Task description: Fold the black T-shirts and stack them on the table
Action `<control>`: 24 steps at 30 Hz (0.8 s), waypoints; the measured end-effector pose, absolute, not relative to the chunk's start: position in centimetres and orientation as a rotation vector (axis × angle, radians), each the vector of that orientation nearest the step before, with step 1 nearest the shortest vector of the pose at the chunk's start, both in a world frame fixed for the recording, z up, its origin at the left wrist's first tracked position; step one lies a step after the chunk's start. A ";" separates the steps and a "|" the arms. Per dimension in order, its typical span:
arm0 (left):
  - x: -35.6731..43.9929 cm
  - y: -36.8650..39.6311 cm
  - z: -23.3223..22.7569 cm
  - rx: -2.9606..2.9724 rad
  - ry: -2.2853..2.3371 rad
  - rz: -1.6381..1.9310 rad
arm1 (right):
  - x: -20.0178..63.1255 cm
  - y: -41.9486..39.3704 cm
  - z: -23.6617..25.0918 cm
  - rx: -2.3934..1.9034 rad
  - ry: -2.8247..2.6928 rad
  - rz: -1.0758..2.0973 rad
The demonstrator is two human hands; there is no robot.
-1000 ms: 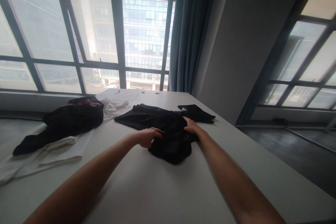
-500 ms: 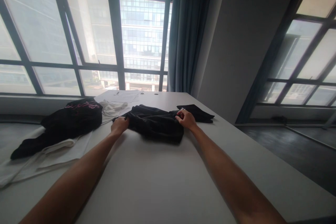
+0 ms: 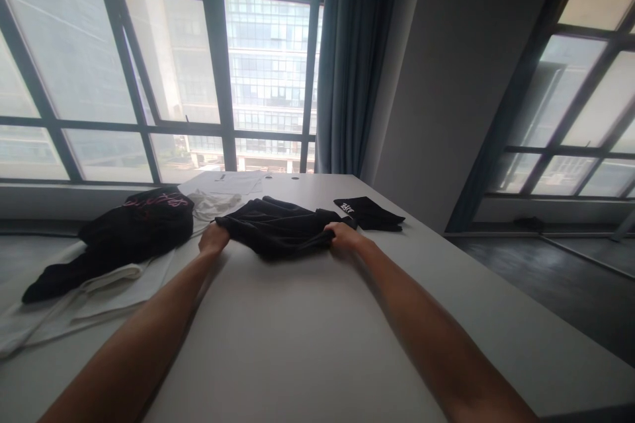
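Both arms reach from the bottom of the frame toward its middle, where a crumpled black fabric garment lies on the pale grey worktop. The left hand is clamped on the garment's left edge, fingers curled around the cloth. The right hand is closed on the garment's right edge in the same way, so the cloth spans between the two hands just above centre frame.

Just right of the right hand lies a small folded black cloth with white lettering, close to the garment; whether they touch cannot be told. At left of centre sits a bunched black garment with pink lettering, resting partly on flat white fabric that spreads toward the left edge. Behind them, near the window, lie white paper sheets. A blue-grey curtain hangs at upper centre.
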State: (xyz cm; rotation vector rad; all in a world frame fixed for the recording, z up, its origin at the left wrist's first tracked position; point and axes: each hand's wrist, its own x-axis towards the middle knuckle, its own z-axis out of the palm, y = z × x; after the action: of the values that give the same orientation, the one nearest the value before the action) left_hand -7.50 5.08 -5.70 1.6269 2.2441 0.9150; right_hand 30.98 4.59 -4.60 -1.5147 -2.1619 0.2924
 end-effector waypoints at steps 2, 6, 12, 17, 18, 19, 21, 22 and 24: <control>-7.2 4.9 -5.6 1.637 2.282 0.990 | 31.7 4.9 -3.8 -1.539 -1.960 0.276; -4.7 3.7 -4.7 1.995 2.230 1.211 | 31.8 5.1 -1.8 -1.449 -1.573 0.337; 1.3 0.3 -2.6 2.787 1.324 0.951 | 30.0 4.7 -1.1 -1.385 -1.488 0.501; 3.1 -0.4 -3.4 2.872 1.069 0.389 | 29.9 4.4 -1.0 -1.364 -1.447 0.594; 2.9 0.0 -3.7 2.858 1.089 0.356 | 30.1 4.3 -0.9 -1.351 -1.462 0.614; 2.5 0.5 -3.9 2.825 1.121 0.379 | 30.3 4.1 -0.8 -1.344 -1.492 0.637; 1.6 1.6 -4.0 2.691 1.212 0.598 | 31.0 3.7 -0.5 -1.353 -1.586 0.694; 1.1 2.1 -3.8 2.595 1.264 0.771 | 31.3 3.4 -0.3 -1.357 -1.644 0.719; 0.1 2.9 -3.0 2.383 1.376 1.092 | 32.1 2.8 0.1 -1.339 -1.773 0.752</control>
State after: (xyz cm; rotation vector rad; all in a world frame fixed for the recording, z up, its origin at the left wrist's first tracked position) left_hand 0.06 2.93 -2.98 2.3832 1.3761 1.0921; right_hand 32.11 2.78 0.14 -1.3388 -1.7730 0.7522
